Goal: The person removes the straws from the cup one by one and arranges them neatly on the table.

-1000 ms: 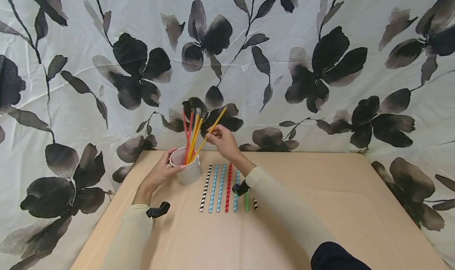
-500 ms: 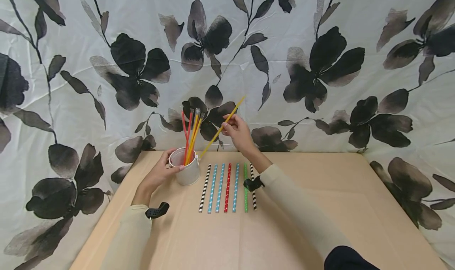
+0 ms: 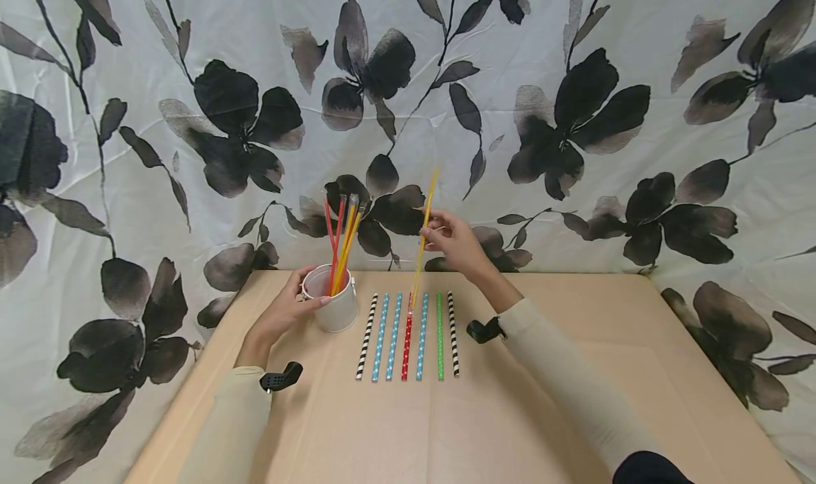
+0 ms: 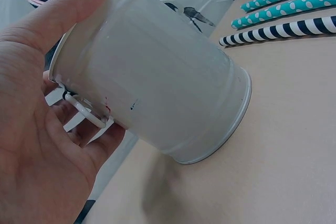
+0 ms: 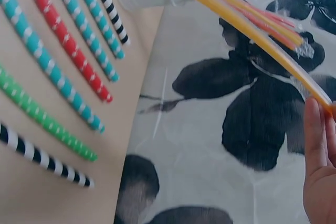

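Note:
My left hand [image 3: 285, 305] grips the rim and side of a small white metal pail [image 3: 338, 312]; in the left wrist view the thumb lies over the rim of the pail [image 4: 152, 72]. Several red and yellow straws [image 3: 347, 246] stand in it. My right hand [image 3: 455, 242] pinches one yellow straw [image 3: 420, 261], held nearly upright above the back of the table. The lower end of that straw overlaps the top of the red paper straw [image 3: 406, 339] in the head view; whether they touch I cannot tell. In the right wrist view the yellow straw [image 5: 252, 32] slants across.
Patterned paper straws lie side by side on the wooden table [image 3: 542, 370]: black-striped [image 3: 366, 339], blue dotted [image 3: 380, 339], red and green [image 3: 440, 339], with another black-striped straw [image 3: 453, 335] at the right end. A floral cloth [image 3: 472, 130] hangs behind the table's back edge.
My right hand has drawn the yellow straw out of the pail and carried it to the right, turning it more upright. The left hand stays on the pail.

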The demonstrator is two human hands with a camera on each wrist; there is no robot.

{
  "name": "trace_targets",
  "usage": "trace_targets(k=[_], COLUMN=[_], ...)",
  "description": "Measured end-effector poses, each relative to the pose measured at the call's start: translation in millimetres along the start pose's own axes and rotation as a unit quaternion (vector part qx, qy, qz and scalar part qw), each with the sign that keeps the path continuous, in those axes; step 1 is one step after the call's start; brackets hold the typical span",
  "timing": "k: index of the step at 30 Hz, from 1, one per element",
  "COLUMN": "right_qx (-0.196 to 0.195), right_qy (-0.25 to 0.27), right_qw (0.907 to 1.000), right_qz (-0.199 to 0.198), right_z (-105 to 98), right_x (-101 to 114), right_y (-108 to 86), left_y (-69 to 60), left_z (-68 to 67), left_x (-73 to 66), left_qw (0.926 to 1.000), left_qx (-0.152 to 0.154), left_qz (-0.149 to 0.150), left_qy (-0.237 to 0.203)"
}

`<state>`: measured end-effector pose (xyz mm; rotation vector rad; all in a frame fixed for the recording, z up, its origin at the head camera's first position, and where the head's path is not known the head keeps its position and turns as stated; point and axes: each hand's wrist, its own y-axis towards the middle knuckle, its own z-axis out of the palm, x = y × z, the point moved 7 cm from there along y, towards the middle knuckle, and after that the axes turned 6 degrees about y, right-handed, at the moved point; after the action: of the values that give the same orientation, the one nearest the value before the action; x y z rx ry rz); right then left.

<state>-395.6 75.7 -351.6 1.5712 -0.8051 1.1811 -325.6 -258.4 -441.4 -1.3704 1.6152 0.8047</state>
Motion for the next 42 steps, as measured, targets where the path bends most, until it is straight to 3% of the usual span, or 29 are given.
trace_targets(k=[5, 13, 21, 28, 42], right_qx=[0.020, 0.053, 0.045, 0.038, 0.030], right_qy=[0.002, -0.030, -0.054, -0.075, -0.101], right_qw=[0.9997, 0.9968, 0.9943, 0.9897, 0.9789], right_qz=[0.010, 0.051, 0.080, 0.116, 0.175], right_z=[-19.2, -51.6, -80.0, -101.3, -122.1], right_x=[-4.6, -22.2, -32.2, -44.6, -70.9], right_y=[-5.7, -18.3, -34.6, -50.5, -82.3], left_y=[-1.0, 12.8, 14.2, 16.8, 15.1], left_z=[2.3, 3.0, 2.2, 1.9, -0.9], left_x=[-7.2, 17.6, 19.7, 21.2, 23.1], left_qw=[1.0000, 0.9996, 0.9995, 0.9996, 0.9996], left_qx=[-0.005, -0.026, -0.029, -0.027, -0.022], left_qz=[-0.001, -0.007, 0.008, 0.002, 0.007], left_qy=[-0.001, 0.011, 0.005, 0.013, 0.019])
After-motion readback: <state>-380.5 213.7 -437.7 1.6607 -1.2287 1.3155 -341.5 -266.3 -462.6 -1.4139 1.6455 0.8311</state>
